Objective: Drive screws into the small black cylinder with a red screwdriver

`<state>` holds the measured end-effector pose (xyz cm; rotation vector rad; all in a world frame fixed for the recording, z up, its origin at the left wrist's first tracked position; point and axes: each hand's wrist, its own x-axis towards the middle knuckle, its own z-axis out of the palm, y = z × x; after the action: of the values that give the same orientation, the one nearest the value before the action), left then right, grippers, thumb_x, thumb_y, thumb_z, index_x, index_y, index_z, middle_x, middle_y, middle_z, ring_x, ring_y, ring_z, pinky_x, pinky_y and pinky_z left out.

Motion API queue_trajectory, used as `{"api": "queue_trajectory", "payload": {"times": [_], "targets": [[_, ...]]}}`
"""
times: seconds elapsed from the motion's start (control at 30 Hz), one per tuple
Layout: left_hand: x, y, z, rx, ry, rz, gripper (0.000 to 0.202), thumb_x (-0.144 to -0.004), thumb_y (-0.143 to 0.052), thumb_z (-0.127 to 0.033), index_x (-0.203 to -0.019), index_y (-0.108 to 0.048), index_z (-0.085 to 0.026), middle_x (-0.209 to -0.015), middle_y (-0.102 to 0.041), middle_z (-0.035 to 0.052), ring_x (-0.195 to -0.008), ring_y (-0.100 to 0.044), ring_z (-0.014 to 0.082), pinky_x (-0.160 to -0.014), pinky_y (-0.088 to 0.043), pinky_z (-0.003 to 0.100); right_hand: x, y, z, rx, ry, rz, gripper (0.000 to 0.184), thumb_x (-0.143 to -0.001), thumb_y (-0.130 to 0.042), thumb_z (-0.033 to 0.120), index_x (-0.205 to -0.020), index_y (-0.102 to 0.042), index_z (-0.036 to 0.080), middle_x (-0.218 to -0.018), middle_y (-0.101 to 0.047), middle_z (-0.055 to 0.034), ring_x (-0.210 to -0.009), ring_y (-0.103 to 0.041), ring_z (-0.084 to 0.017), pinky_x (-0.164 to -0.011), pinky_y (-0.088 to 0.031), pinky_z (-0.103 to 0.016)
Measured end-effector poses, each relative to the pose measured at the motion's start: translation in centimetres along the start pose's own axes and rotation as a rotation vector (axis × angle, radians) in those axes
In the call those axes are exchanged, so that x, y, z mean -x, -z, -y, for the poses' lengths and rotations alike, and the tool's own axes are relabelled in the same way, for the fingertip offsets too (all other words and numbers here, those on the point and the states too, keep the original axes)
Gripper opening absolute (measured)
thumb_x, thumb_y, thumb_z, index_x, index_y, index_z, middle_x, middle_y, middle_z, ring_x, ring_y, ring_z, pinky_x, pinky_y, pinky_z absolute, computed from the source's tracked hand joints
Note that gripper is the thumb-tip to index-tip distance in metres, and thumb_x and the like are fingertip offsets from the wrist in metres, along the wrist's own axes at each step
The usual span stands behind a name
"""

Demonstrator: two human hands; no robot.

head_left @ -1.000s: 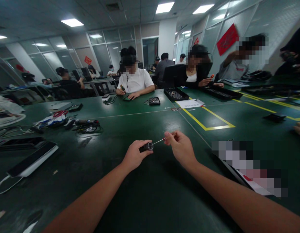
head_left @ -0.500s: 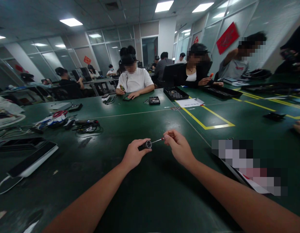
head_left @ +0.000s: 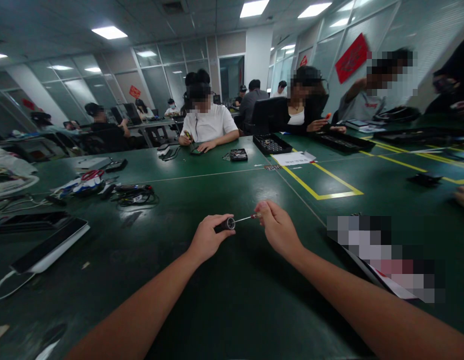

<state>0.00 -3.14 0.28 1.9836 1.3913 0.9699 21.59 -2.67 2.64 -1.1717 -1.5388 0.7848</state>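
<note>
My left hand point(head_left: 207, 239) is closed around a small dark cylinder point(head_left: 226, 224) with a silvery ring at its open end, held just above the green table point(head_left: 224, 300). My right hand point(head_left: 277, 228) pinches a thin screwdriver point(head_left: 247, 218) with a red handle. Its metal shaft points left, and the tip sits at the cylinder's open end. Both forearms reach in from the bottom of the view.
A white and black flat device point(head_left: 48, 246) with a cable lies at the left, beyond it a tangle of cables and tools point(head_left: 134, 195). Papers point(head_left: 389, 280) lie at the right. Yellow tape lines point(head_left: 322, 187) mark the table. Several people sit working at the far side, with black trays point(head_left: 271, 145).
Both hands have drifted slightly, and the screwdriver's tip stays at the cylinder's end. Little else differs.
</note>
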Motion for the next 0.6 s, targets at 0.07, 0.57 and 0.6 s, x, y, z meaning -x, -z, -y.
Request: {"api": "queue_trajectory", "payload": {"times": [0.07, 0.57, 0.6], "targets": [[0.0, 0.0, -0.1, -0.006, -0.001, 0.012, 0.042, -0.083, -0.076, -0.02, -0.123, -0.069, -0.031, -0.12, -0.069, 0.0032, -0.114, -0.059, 0.0247, -0.104, -0.042, 0.043, 0.0, 0.0, 0.0, 0.028, -0.014, -0.006, 0.03, -0.099, -0.04, 0.045, -0.09, -0.06, 0.025, -0.074, -0.061, -0.0004, -0.068, -0.056, -0.019, -0.065, -0.041, -0.033], [-0.1, 0.6, -0.7, -0.212, -0.094, -0.011, 0.04, -0.086, -0.076, -0.023, -0.123, -0.067, -0.032, -0.124, -0.069, 0.0017, -0.12, -0.058, 0.0242, -0.118, -0.02, 0.056, -1.2, -0.6, -1.2, -0.428, -0.302, -0.218, 0.035, -0.082, -0.064, 0.056, -0.074, -0.059, 0.022, -0.062, -0.057, -0.0002, -0.054, -0.051, -0.015, -0.054, -0.047, -0.032], [-0.2, 0.6, -0.7, -0.208, -0.074, -0.008, 0.039, -0.086, -0.075, -0.023, -0.123, -0.066, -0.031, -0.124, -0.069, 0.0021, -0.12, -0.058, 0.0245, -0.117, -0.023, 0.056, -1.2, -0.6, -1.3, -0.405, -0.283, -0.239, 0.035, -0.082, -0.064, 0.056, -0.074, -0.059, 0.022, -0.062, -0.057, 0.0004, -0.054, -0.051, -0.015, -0.054, -0.046, -0.031]]}}
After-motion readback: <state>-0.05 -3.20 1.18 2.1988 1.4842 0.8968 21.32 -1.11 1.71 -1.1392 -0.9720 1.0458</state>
